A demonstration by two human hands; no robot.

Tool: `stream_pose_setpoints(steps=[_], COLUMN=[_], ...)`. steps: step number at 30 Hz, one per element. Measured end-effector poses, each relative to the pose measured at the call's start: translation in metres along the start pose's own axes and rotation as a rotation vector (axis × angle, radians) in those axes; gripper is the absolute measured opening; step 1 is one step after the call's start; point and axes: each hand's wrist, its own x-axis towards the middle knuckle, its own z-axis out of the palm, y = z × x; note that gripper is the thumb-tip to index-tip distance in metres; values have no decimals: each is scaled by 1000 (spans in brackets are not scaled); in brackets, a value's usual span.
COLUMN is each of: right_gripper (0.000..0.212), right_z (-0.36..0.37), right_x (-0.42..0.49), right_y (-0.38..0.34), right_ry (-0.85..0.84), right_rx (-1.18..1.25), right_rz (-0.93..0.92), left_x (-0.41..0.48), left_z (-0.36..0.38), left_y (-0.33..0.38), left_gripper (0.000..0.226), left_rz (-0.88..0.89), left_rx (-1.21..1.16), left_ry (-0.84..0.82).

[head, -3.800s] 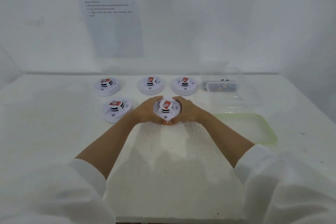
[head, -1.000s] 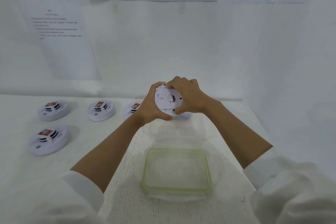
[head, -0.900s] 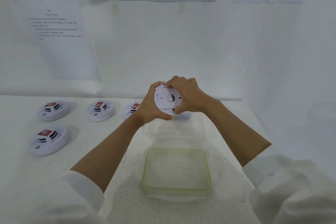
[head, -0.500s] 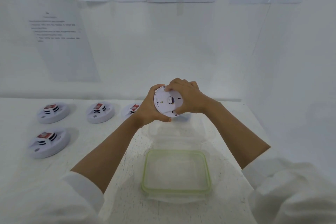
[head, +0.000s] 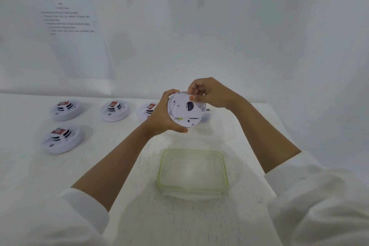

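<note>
I hold a round white smoke detector (head: 184,113) in the air above the table, its flat back turned toward me. My left hand (head: 161,118) grips its left and lower rim. My right hand (head: 207,94) pinches a thin white cover piece (head: 196,104) at the detector's upper right. Behind that piece a dark round part and small coloured parts show inside the back.
Several more smoke detectors (head: 66,110) (head: 114,113) (head: 61,140) lie face up on the white table (head: 99,166) at the left; one (head: 146,111) is partly hidden by my left wrist. A green-rimmed clear lid (head: 191,171) lies below my hands. Printed sheets (head: 75,36) hang on the wall.
The detector came off the table and was turned back-side toward me. In the last half second my right hand rose and a white cover piece parted from the back, showing the inside.
</note>
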Motion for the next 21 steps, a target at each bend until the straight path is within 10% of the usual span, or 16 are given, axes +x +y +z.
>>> stream_pose_setpoints(steps=[10,21], right_gripper=[20,17], right_z=[32,97], right_x=[-53,-88], right_y=[-4,-19], right_ry=[-216,-42], right_rx=[100,-298], right_rz=[248,331], left_x=[-52,-96], left_z=[-25,-41], left_y=[6,18], left_gripper=[106,100], left_rz=[-46,-71], left_rx=[-57,-110], left_ry=[73,27])
